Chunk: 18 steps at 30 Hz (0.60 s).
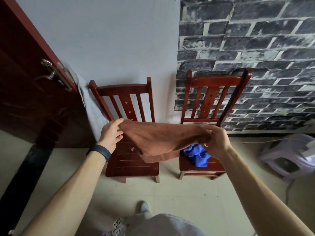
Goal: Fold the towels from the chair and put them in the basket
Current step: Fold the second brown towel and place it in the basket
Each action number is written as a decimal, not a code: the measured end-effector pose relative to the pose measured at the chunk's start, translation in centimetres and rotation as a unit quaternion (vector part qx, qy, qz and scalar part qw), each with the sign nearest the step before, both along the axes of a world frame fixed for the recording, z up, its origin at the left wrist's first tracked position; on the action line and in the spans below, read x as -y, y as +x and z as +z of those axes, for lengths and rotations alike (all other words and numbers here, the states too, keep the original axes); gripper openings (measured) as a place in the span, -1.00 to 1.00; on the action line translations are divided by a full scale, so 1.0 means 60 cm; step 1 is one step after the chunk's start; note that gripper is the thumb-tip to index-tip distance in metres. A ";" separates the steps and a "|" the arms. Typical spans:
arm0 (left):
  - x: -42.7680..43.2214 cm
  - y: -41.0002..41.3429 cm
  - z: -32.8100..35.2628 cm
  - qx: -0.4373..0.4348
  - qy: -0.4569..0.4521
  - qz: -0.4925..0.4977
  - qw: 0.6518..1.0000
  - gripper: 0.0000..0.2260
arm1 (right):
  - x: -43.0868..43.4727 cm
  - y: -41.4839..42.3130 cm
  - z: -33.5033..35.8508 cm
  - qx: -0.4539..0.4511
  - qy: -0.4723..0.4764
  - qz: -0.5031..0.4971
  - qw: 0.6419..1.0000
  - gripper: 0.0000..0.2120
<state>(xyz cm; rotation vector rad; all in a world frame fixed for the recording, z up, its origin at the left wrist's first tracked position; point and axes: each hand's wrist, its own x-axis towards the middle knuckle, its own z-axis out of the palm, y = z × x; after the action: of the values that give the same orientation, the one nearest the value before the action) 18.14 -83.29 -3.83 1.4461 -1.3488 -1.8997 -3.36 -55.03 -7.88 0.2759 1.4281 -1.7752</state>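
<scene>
Two hands hold a brown towel (158, 140) stretched in the air above two wooden chairs. The left hand (111, 133) pinches one corner; the right hand (215, 142) grips the opposite corner. A crumpled blue towel (197, 155) lies on the right chair (204, 165), beside the left chair (131, 165).

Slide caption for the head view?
Left hand and right hand hold a brown towel over the left chair; blue towel lies on right chair.
</scene>
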 end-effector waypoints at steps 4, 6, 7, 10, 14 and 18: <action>0.010 0.010 0.005 0.009 0.000 0.019 1.000 -0.93 | 0.017 0.004 -0.012 0.089 0.045 0.099 0.990 -0.56; 0.012 0.015 0.009 0.010 0.005 0.029 1.000 -0.94 | 0.024 0.016 -0.015 0.110 0.104 0.152 0.977 -0.61; 0.014 0.018 0.009 0.008 0.007 0.035 0.999 -0.94 | 0.028 0.022 -0.021 0.114 0.137 0.169 0.969 -0.64; 0.018 0.031 0.007 0.006 0.015 0.048 0.999 -0.95 | 0.037 0.047 -0.031 0.110 0.196 0.226 0.948 -0.67; 0.028 0.060 -0.009 0.059 0.030 0.029 0.997 -0.95 | 0.051 0.076 -0.047 0.057 0.226 0.162 0.959 -0.82; 0.047 0.100 -0.031 0.152 0.037 0.009 0.988 -0.91 | 0.066 0.081 -0.049 -0.019 0.214 0.074 0.974 -0.91</action>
<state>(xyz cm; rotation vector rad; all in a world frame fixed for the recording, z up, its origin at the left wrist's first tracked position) 24.12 -86.13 -5.68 1.8388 -1.4009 -1.7872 1.48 -59.02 -10.81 0.3501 1.8054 -1.3472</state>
